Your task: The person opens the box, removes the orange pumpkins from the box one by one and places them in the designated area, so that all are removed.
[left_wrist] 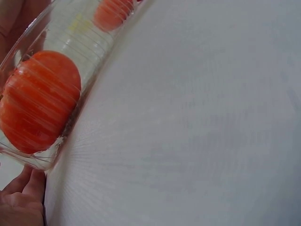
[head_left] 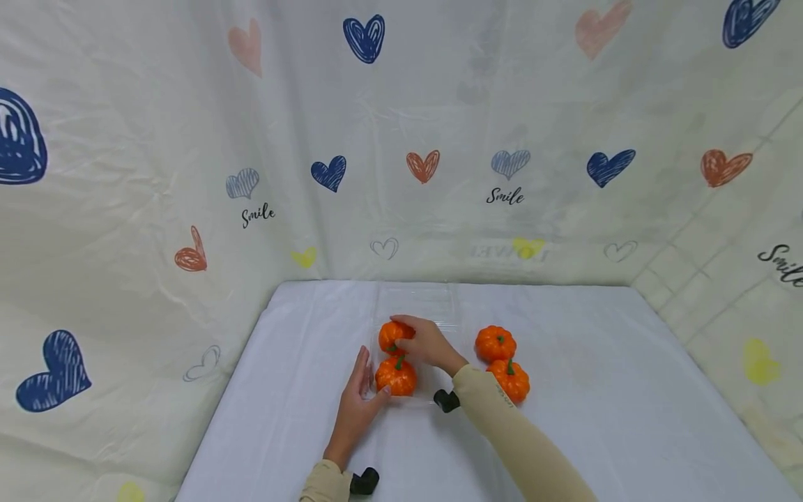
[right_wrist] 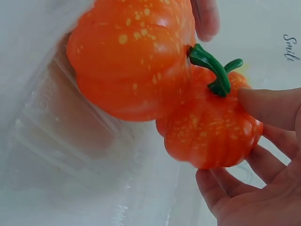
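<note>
Your beige right sleeve [head_left: 527, 439] lies nearest the head camera, slanting up from the bottom of the frame, right of centre. Behind everything, a pale backdrop [head_left: 439, 90] printed with hearts and "Smile" fills the upper half and both sides. Below it, a white tablecloth [head_left: 251, 418] spreads across the lower centre. On that sits a clear plastic container [head_left: 426, 380], just left of the frame's middle line, in the lower half.

Your left hand [head_left: 360, 401] is at the container's lower left, its fingers fairly straight along the wall and its thumb reaching toward the near corner. Your right hand [head_left: 429, 340] grips the back pumpkin [head_left: 389, 339] between thumb and fingers, over the container's upper part; you cannot tell whether that pumpkin touches the floor beneath. The front pumpkin [head_left: 395, 378] sits in the container just below it in the frame. Right of the container, two loose pumpkins [head_left: 495, 344] rest on the cloth, the lower one partly behind your sleeve. Smallest are the dark wrist devices [head_left: 447, 401] and the green stems [right_wrist: 211, 68].
</note>
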Demonstrator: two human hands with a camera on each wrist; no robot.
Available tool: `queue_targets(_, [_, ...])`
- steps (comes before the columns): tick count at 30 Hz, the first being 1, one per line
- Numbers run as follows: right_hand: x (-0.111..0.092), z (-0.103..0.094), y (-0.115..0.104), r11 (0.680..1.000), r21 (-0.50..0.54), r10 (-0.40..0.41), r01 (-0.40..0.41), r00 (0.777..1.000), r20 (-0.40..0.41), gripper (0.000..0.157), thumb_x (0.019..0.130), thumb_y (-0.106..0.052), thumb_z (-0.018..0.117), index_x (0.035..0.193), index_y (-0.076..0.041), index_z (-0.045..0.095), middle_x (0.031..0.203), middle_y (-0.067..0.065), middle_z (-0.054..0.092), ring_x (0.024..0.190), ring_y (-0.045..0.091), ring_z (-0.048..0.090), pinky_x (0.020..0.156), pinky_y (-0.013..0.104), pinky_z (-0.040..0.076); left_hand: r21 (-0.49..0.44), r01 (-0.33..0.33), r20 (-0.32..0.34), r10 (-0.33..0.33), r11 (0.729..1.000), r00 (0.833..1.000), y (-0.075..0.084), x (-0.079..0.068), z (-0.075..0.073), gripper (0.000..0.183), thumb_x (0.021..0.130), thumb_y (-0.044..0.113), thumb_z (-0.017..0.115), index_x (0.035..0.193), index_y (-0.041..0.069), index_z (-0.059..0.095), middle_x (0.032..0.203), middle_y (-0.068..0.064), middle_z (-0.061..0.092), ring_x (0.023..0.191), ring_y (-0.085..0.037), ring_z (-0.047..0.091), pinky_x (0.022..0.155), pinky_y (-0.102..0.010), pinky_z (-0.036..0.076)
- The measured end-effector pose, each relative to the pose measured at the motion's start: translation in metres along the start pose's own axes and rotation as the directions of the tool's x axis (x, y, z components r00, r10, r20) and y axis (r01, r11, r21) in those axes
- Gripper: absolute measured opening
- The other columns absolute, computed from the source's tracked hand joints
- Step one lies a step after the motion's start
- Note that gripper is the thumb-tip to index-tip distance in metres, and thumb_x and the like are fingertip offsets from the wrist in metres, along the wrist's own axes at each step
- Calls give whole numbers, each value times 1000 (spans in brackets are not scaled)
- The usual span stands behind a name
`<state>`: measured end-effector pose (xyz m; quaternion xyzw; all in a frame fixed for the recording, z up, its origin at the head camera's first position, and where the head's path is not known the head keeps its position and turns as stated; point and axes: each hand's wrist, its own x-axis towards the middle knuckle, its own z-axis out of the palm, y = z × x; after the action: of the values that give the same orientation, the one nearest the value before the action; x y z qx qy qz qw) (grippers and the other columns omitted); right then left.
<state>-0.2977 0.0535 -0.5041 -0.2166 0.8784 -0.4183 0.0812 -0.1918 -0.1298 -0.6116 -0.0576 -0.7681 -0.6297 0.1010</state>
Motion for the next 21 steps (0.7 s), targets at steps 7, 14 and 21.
queue_targets(7, [-4, -12, 0, 998, 47, -35, 37, 998, -47, 49, 102, -9, 73, 150, -8, 63, 148, 13, 64, 130, 34, 62, 110, 52, 53, 17, -3, 1, 3, 1000, 1000, 2, 0, -1, 91, 99, 31, 79, 171, 11, 27, 177, -10, 23, 155, -34, 37, 118, -34, 35])
queue_targets(14, [-10, -23, 1, 998, 68, 5, 0, 998, -70, 49, 104, -15, 72, 151, -9, 62, 144, 14, 66, 121, 34, 65, 99, 47, 61, 34, 21, 13, -21, 999, 1000, 5, 0, -2, 92, 99, 37, 79, 172, 15, 26, 177, -8, 22, 155, -33, 38, 119, -37, 35])
queue_targets(21, [-17, -31, 9, 996, 87, 28, -21, 996, -88, 51, 104, -22, 73, 152, -9, 61, 146, 13, 65, 119, 35, 67, 96, 46, 62, 40, 39, 9, -39, 998, 999, 3, 0, -1, 95, 98, 38, 80, 172, 13, 26, 177, -2, 22, 155, -32, 38, 118, -37, 35])
